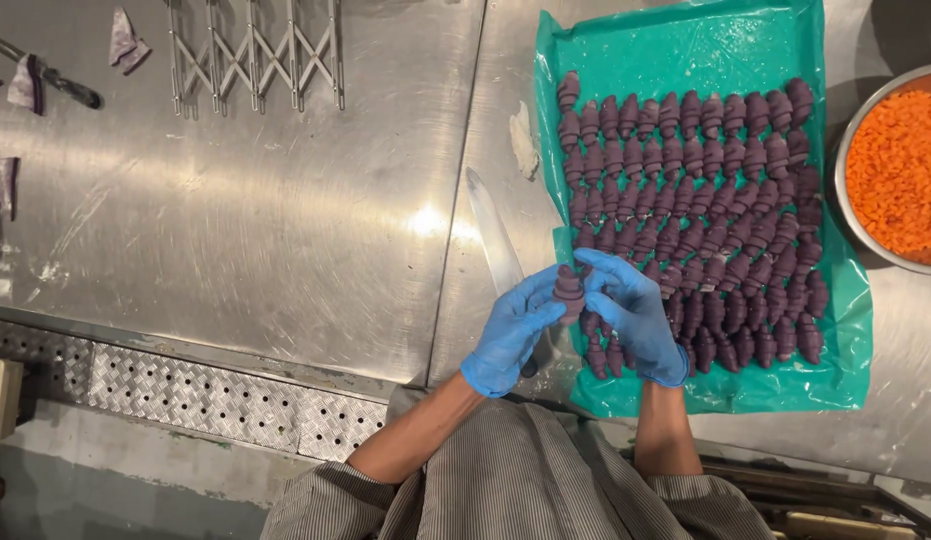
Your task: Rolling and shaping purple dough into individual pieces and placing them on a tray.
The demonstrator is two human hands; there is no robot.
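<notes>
Both my hands wear blue gloves. My left hand (511, 330) and my right hand (631, 310) together pinch one small purple rolled dough piece (569, 287) at the near left corner of a green plastic sheet (686, 45). Several rows of the same purple croissant-shaped pieces (706, 190) lie packed on the sheet. A long kitchen knife (494, 235) rests on the steel table just left of the sheet, its handle hidden under my left hand.
A metal bowl (844, 150) of chopped orange bits stands at the right edge. A lump of pale dough (524, 140) lies by the sheet. An expandable metal cutter (251, 50) and purple dough scraps (126, 42) lie at the far left. A perforated steel ledge (186, 395) runs along the near edge.
</notes>
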